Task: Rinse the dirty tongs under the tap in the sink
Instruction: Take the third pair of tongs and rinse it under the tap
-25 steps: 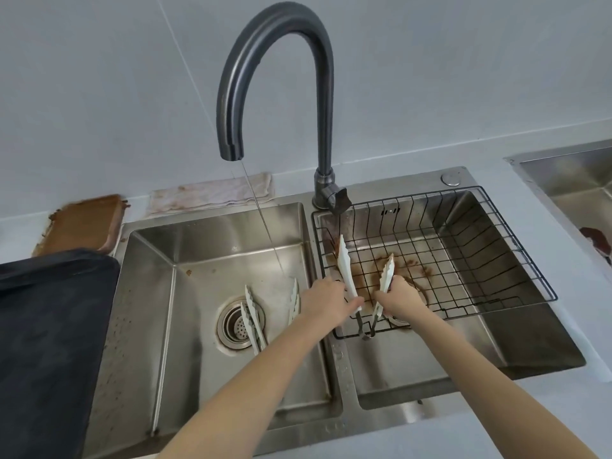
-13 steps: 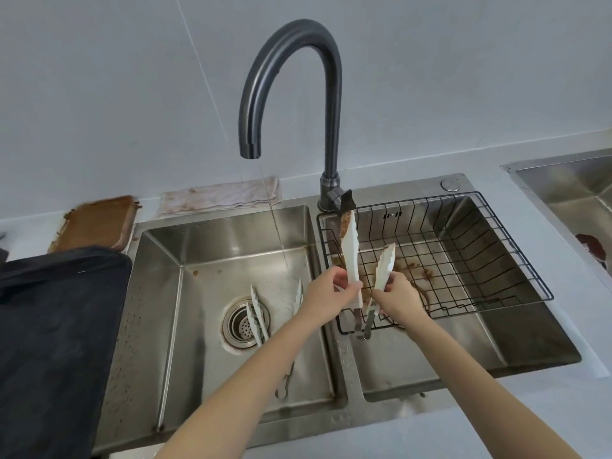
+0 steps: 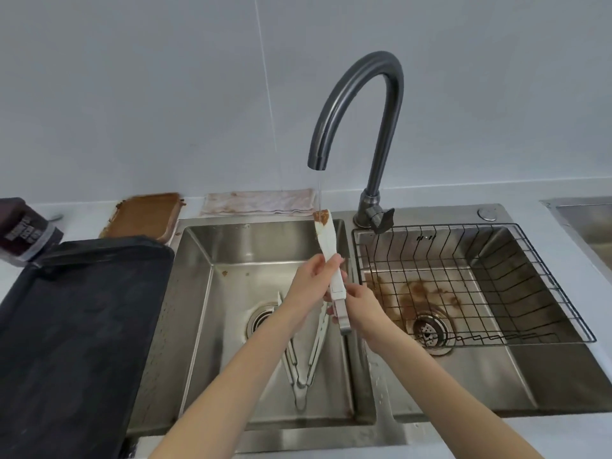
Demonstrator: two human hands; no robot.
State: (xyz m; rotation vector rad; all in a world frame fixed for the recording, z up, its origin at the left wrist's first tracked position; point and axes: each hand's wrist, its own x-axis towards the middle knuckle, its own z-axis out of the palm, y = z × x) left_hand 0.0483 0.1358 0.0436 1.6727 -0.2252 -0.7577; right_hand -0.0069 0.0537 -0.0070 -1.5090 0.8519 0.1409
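Tongs [image 3: 332, 260] stand nearly upright over the left basin [image 3: 205, 293], raised so that the brown-smeared tip meets the thin stream of water [image 3: 319, 193] falling from the tap [image 3: 361, 104]; that tilt would likely let the runoff drain down into the basin rather than onto the counter. The left hand [image 3: 309, 283] pinches the white blade partway up, probably to steady it under the stream, while the right hand [image 3: 359, 306] is curled round the metal handle end lower down, just over the divider between the two basins. Both hands are therefore closed on the same tongs. A second pair of tongs [image 3: 303, 352] lies flat on the floor of the left basin, near the drain. The right basin holds one wire rack [image 3: 496, 260], with brown stains beneath it. So: two pairs of tongs, two basins, two drains, one tap, one rack. On the counter to the far left sit one dark tray [image 3: 66, 342], one brown-coated dish [image 3: 145, 213], one stained cloth [image 3: 258, 202] and one dark bottle [image 3: 25, 230].
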